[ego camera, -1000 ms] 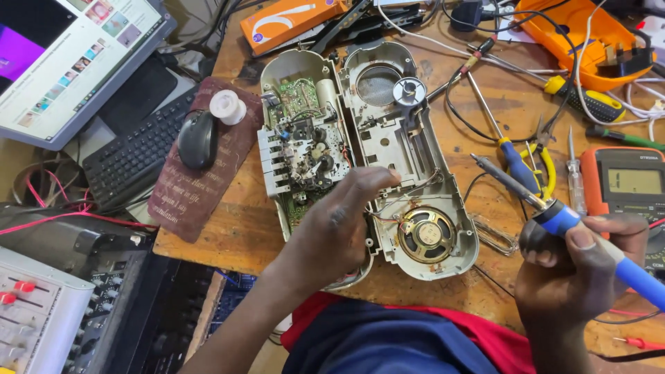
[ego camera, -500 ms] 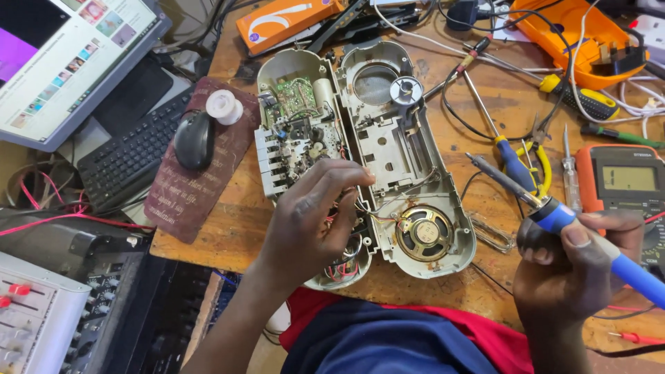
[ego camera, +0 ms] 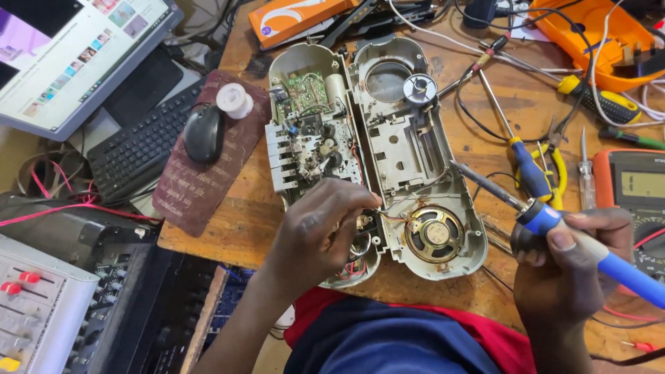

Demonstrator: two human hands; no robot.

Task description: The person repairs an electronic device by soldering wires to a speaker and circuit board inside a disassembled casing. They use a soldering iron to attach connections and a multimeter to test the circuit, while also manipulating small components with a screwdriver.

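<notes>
Left hand (ego camera: pixel 322 225) has slid down onto the opened radio's (ego camera: pixel 388 145) wiring, fingers pinched, perhaps on a wire; right hand (ego camera: pixel 568 260) grips the soldering iron (ego camera: pixel 554 225) just beside the speaker (ego camera: pixel 433 234); next, tip to joint

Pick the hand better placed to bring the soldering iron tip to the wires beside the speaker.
Right, probably. The right hand already holds the soldering iron, tip aimed toward the speaker. The left hand is busy pinching the wires.
</notes>
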